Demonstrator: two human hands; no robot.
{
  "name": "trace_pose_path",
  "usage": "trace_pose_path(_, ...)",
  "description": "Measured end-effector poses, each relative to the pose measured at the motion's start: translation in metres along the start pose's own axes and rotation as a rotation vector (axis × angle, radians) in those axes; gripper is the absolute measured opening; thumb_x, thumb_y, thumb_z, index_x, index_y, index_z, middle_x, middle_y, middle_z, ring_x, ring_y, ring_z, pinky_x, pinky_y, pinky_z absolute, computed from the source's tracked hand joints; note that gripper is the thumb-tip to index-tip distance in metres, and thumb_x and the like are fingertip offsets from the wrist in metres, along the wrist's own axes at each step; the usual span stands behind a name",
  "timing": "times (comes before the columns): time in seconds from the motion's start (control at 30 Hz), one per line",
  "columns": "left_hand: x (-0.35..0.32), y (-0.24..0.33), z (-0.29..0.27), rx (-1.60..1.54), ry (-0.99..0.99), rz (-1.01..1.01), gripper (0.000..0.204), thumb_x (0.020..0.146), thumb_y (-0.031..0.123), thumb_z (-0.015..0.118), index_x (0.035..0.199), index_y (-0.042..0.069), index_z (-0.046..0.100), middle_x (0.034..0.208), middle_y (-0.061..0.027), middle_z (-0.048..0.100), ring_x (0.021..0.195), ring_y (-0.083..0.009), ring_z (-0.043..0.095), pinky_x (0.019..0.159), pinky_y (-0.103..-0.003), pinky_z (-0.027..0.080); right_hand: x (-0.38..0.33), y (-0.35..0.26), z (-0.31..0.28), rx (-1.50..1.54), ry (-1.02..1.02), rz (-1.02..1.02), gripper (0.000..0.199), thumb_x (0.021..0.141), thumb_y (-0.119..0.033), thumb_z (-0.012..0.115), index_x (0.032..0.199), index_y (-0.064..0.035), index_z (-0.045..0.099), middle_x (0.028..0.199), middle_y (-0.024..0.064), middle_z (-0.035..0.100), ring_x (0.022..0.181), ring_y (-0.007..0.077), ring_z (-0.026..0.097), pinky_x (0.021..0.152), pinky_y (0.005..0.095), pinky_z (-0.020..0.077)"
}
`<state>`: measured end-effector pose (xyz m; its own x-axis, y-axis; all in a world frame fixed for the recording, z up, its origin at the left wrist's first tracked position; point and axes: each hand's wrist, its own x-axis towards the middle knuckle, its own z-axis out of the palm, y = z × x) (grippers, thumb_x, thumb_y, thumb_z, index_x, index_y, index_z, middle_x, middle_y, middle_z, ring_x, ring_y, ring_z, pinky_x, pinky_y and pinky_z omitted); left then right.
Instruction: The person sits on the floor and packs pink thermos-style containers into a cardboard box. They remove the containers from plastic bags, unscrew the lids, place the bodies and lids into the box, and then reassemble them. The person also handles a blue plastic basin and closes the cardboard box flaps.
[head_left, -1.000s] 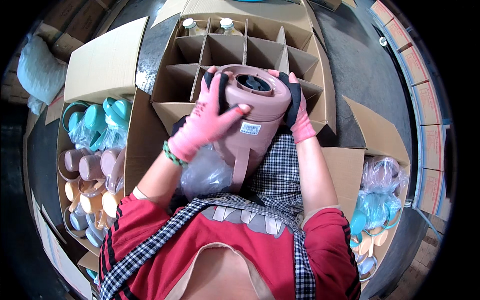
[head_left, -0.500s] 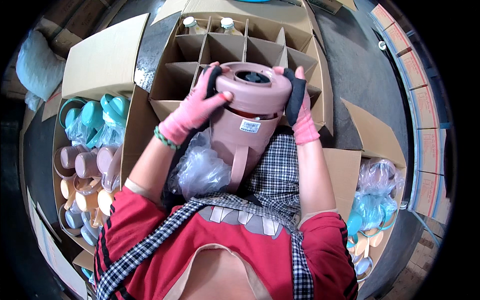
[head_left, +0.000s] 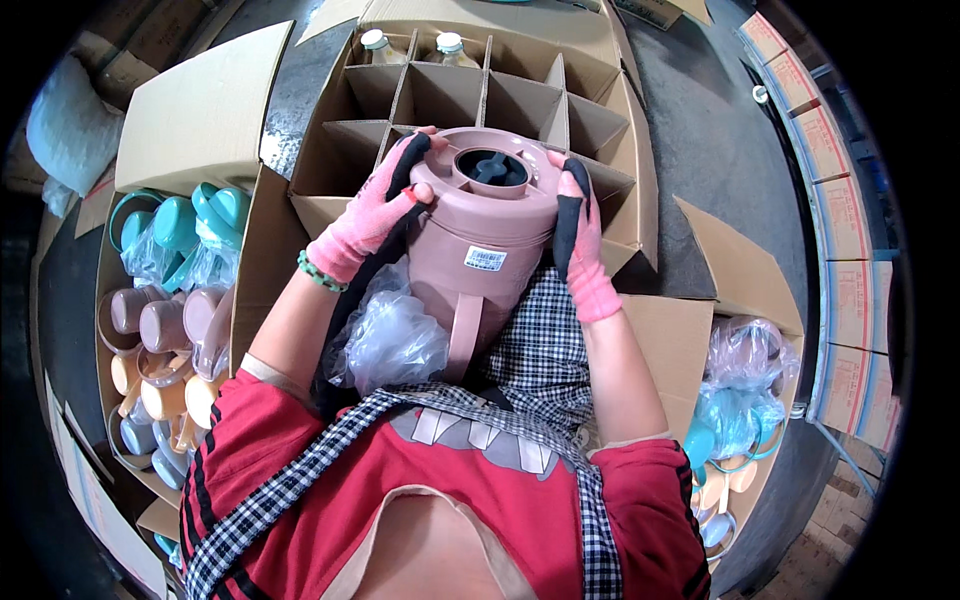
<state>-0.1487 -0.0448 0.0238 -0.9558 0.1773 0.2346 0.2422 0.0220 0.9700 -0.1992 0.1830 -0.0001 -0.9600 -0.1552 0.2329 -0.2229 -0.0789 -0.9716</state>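
A large mauve plastic jug with a side handle and a white barcode sticker stands against my lap. Its round mauve lid, with a dark recess in the middle, sits down on the rim. My left hand, in a pink and black glove with bare fingertips, grips the lid's left side, thumb on the near edge. On the opposite side my right hand, gloved alike, holds the lid's right edge. A crumpled clear plastic bag lies beside the jug on the left, below my left forearm.
Ahead stands a divided carton with two white-capped bottles in its far cells. On the left, an open carton holds teal, mauve, peach and blue lids or cups. Similar bagged pieces fill another on the right. Boxes line the far right.
The lid was tilted with a gap above the jug's rim; now it is seated flush. Both hands have stayed on it, shifting slightly left as the whole view moves a little.
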Motion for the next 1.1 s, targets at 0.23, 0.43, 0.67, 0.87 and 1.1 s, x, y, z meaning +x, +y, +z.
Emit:
trace_pose_path(0.23,-0.006,0.015,0.041,0.541,0.273,0.092,0.047,0.080,0.028,0.055,0.112,-0.004,0.041,0.114,-0.0230,0.040,0.106,-0.0364,0.041,0.093,-0.038,0.032,0.016,0.014,-0.014,0.501,-0.207,0.279,0.046,0.091,-0.039,0.037,0.114,0.0000,0.046,0.111,0.0098,0.051,0.102,0.0154,0.047,0.091,0.0270,0.0347)
trace_pose_path(0.43,0.006,-0.026,0.007,-0.212,0.077,-0.013,0.051,0.085,0.035,0.049,0.121,-0.001,0.040,0.114,-0.0087,0.048,0.107,-0.0168,0.043,0.094,-0.028,0.032,-0.028,0.005,0.000,-0.145,0.014,-0.062,0.045,0.090,-0.039,0.042,0.116,-0.0026,0.043,0.107,0.0097,0.051,0.101,0.0183,0.047,0.091,0.0309,0.0355)
trace_pose_path(0.67,0.028,-0.013,0.012,0.005,0.117,-0.063,0.067,0.085,0.055,0.040,0.125,0.001,0.039,0.122,-0.0090,0.044,0.113,-0.0174,0.041,0.096,-0.030,0.033,0.025,0.000,-0.024,0.044,0.105,0.115,0.058,0.087,-0.053,0.037,0.111,-0.0008,0.049,0.102,0.0058,0.051,0.098,0.0145,0.045,0.089,0.0268,0.0335)
trace_pose_path(0.87,0.038,-0.035,0.005,-0.747,0.018,-0.372,0.053,0.089,0.049,0.036,0.098,0.002,0.057,0.096,-0.0098,0.059,0.081,-0.0140,0.058,0.076,-0.029,0.046,-0.003,-0.008,0.000,-0.151,-0.078,-0.028,0.038,0.087,-0.031,0.051,0.109,0.0006,0.052,0.112,0.0091,0.051,0.104,0.0164,0.047,0.093,0.0293,0.0333)
trace_pose_path(1.1,-0.018,0.036,0.039,0.570,0.142,-0.114,0.052,0.084,0.044,0.047,0.114,0.002,0.043,0.101,-0.0278,0.041,0.093,-0.0429,0.047,0.084,-0.041,0.040,0.039,0.010,-0.021,0.701,-0.526,0.672,0.036,0.092,-0.022,0.036,0.118,0.0018,0.041,0.114,0.0153,0.051,0.103,0.0220,0.051,0.091,0.0334,0.0413)
